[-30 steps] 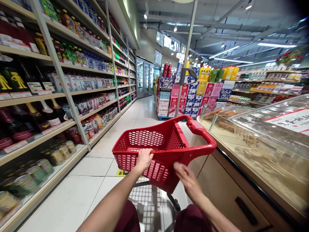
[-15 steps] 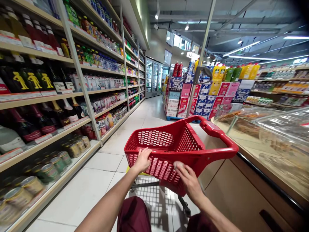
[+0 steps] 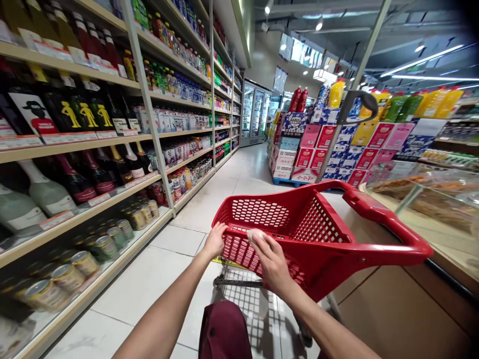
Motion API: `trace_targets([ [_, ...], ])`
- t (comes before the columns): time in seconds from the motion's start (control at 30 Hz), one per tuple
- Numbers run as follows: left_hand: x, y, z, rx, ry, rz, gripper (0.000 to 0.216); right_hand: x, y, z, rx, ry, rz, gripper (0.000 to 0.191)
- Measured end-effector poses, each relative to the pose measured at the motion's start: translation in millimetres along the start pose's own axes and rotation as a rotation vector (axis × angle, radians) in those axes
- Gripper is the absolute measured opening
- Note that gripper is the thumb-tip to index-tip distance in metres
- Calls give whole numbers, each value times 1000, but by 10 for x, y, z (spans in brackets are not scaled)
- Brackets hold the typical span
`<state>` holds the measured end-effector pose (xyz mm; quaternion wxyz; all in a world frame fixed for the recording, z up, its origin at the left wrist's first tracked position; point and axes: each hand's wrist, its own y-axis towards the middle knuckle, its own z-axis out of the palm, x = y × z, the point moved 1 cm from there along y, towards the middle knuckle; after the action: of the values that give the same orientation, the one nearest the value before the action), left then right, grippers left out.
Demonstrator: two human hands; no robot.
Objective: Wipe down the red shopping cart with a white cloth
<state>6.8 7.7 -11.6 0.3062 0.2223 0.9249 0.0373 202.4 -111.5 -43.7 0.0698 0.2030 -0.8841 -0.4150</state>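
Two hands meet at the near rim of a red plastic basket (image 3: pixel 299 224) that sits tilted on a wheeled metal frame (image 3: pixel 239 284). The left hand (image 3: pixel 215 240) is curled around the rim's left corner, gripping it. The right hand (image 3: pixel 271 262) presses a small pale cloth (image 3: pixel 255 234) against the rim, fingers bent over it. The basket has perforated walls and a thick red handle (image 3: pixel 389 224) reaching toward the worktop (image 3: pixel 430 229) close on the right. Shelves (image 3: pixel 93 139) of bottles and cans line the left. Between them a wide tiled aisle (image 3: pixel 232 184) runs open to stacked boxes (image 3: pixel 318 149) and glass-door coolers (image 3: pixel 254 112) beyond.
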Motion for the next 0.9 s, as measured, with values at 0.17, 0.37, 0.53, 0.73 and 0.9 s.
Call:
trace_targets([
  [0.17, 76, 3, -97, 64, -95, 52, 50, 294, -62, 530, 17, -30, -109, 41],
  [0.37, 164, -1, -163, 57, -218, 12, 64, 429, 211, 675, 27, -25, -113, 42],
  [0.53, 139, -13, -173, 60, -246, -16, 65, 457, 120, 834, 222, -58, -198, 32],
  [0.73, 32, -2, -156, 73, -155, -22, 56, 305, 139, 507, 114, -76, -121, 43],
  [0.9, -279, -11, 5, 120, -26, 41, 61, 100, -56, 362, 123, -135, -176, 38],
])
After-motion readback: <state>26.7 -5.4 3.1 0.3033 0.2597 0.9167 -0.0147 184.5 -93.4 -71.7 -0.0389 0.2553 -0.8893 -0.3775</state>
